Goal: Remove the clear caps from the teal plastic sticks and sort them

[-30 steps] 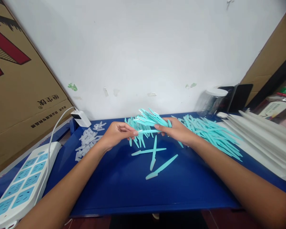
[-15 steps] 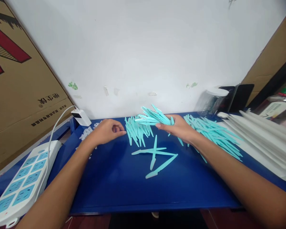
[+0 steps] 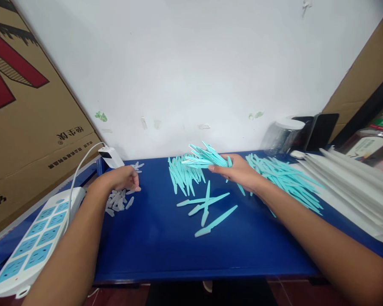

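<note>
My right hand (image 3: 238, 170) is closed around a bundle of turquoise eyebrow razors (image 3: 207, 156), held above the table with their thin ends pointing left. At the left, my left hand (image 3: 126, 179) hovers by a heap of small translucent caps (image 3: 117, 200), its fingers curled together. Whatever may be between those fingertips is hidden. Several loose razors (image 3: 215, 223) lie crossed or apart on the blue table (image 3: 153, 242) in front. Behind them rests a row of razors (image 3: 181, 174), partly below the held bundle. A larger pile of razors (image 3: 285, 180) spreads out beyond my right forearm.
A white power strip (image 3: 35, 242) and a plugged white charger (image 3: 111, 157) stand left, beside a big cardboard box (image 3: 35, 114). White paper-like sheets (image 3: 347, 191), a clear jar (image 3: 284, 138) and a dark phone-like slab (image 3: 323, 131) occupy the right. A white wall (image 3: 191, 76) closes the back.
My left hand has moved left, from beside the middle row of razors to the translucent caps. The loose razors in front lie at different angles. My right hand stays with its bundle.
</note>
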